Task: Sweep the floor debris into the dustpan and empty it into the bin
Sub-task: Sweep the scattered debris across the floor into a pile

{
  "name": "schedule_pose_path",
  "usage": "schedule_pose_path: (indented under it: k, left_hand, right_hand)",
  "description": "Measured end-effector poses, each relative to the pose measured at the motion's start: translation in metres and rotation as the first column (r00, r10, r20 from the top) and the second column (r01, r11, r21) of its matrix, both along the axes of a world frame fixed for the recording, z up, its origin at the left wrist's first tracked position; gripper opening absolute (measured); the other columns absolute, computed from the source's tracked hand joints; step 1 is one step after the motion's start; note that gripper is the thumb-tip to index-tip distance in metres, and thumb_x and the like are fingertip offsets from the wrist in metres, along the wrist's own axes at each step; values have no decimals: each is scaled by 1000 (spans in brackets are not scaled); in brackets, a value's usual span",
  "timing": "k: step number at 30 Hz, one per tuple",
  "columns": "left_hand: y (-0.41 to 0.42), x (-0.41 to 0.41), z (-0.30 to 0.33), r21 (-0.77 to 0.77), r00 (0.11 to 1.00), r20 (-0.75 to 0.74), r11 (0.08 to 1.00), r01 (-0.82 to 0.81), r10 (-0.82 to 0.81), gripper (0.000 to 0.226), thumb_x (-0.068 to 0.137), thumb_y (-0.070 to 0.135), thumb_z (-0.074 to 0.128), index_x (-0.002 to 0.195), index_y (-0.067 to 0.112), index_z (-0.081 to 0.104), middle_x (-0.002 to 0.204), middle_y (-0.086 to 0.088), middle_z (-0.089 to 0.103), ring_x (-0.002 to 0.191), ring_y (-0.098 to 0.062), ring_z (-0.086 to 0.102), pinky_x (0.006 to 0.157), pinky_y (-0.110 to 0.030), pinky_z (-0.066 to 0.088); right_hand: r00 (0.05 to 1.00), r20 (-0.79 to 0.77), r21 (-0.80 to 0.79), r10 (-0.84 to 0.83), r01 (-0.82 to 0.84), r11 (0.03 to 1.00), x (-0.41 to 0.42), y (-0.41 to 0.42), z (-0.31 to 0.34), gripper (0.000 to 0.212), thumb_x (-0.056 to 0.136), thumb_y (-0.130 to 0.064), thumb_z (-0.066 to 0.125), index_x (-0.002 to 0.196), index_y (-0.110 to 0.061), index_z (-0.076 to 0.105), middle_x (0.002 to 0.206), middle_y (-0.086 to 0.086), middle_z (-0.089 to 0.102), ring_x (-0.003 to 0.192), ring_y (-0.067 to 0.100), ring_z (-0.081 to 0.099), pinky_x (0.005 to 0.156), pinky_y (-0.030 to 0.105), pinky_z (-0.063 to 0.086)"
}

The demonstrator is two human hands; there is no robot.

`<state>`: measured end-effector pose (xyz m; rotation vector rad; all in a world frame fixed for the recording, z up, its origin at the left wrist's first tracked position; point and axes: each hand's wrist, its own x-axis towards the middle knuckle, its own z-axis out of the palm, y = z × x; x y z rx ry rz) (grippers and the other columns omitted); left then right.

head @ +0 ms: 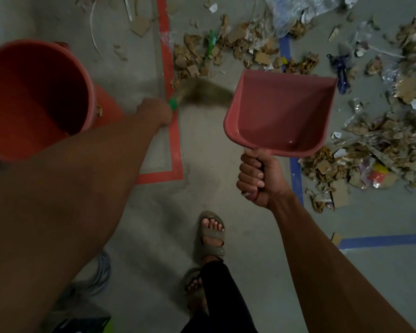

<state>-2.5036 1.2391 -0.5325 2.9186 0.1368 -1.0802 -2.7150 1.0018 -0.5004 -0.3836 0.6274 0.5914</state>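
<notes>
**Dustpan raised, debris on the floor**

Dustpan (pixel 281 111), pink and with nothing visible inside, is held up off the floor, its open mouth pointing away from the person. The right hand (pixel 257 179) has its fingers wrapped tight round the dustpan's handle. Just to the left of the pan, the bristles of a broom (pixel 202 91) show as a blur; the left hand (pixel 154 111) grips the broom at its green collar. Debris (pixel 360 145) of torn cardboard, paper and plastic film lies spread over the concrete floor (pixel 226 188) to the right and ahead of the dustpan. An orange bin (pixel 29 92) stands at the left, beside the left forearm, near red tape (pixel 175 145) on the floor. Blue tape (pixel 297 179) runs beneath the debris. Two sandalled feet (pixel 211 234) show below.
</notes>
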Motion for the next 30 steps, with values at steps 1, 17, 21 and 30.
schedule_pose_path:
  k: [1,17,21,30]
  left_hand:
    - [-1,6,1,-29,998,53,999,-34,36,44,106,32,50,133,-2,59,129,-28,62,113,-43,64,94,-45,54]
    - [19,-71,14,-461,813,105,753,-470,572,36,105,51,36,132,31,48,98,-12,68,72,-33,71,61,-46,63]
    - [-7,-98,-7,-359,727,19,683,-636,686,51,107,38,38,154,22,32,127,-23,63,106,-45,66,92,-50,57]
    - [-92,-73,-29,-421,817,-343,702,-575,464,37,97,13,51,133,14,51,115,-19,66,93,-37,72,73,-48,65]
  right_hand:
    - [1000,0,-4,5,-5,1000,3,-1,1,43,97,-22,48,58,-23,32,40,-8,23,28,6,20,32,18,20]
    - [999,9,-37,43,-43,998,48,-17,43,42,97,-22,47,58,-23,31,40,-8,22,28,6,19,34,19,17]
    - [997,14,-30,71,-71,997,57,-17,40,43,99,-22,44,57,-23,33,40,-8,22,31,7,12,34,18,17]
    - [996,-8,-39,85,-86,996,47,-24,12,43,98,-23,45,57,-23,33,40,-8,22,30,7,13,36,19,14]
